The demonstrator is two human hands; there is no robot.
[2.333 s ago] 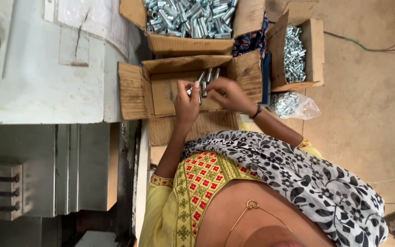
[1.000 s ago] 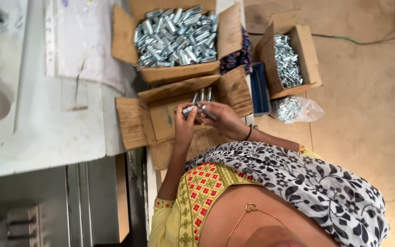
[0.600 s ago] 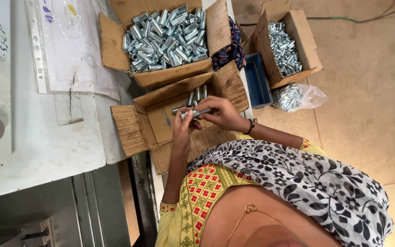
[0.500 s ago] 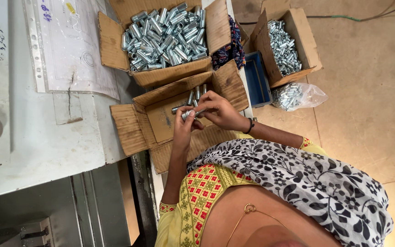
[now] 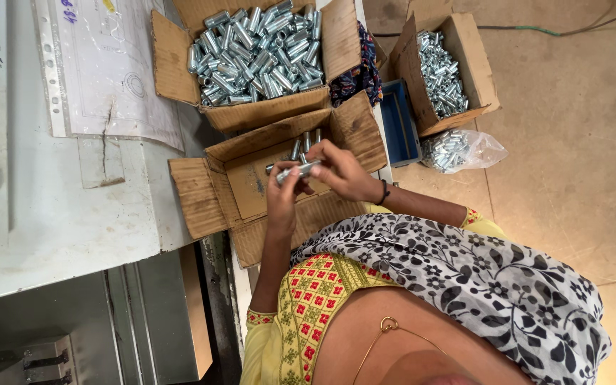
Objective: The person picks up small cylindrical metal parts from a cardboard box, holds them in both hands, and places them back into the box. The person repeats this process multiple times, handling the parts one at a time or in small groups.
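Over the nearly empty cardboard box [image 5: 251, 187], your left hand [image 5: 281, 194] and right hand [image 5: 342, 171] both pinch one silver metal sleeve [image 5: 295, 170] between fingertips; a full box [image 5: 254, 46] sits just beyond.

Yellow embroidered top, red-green pattern; black-white floral scarf; dark bangle on right wrist; thin gold neck chain.

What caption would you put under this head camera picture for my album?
Two hands, left hand and right hand, hold a shiny metal sleeve over a nearly empty cardboard box.
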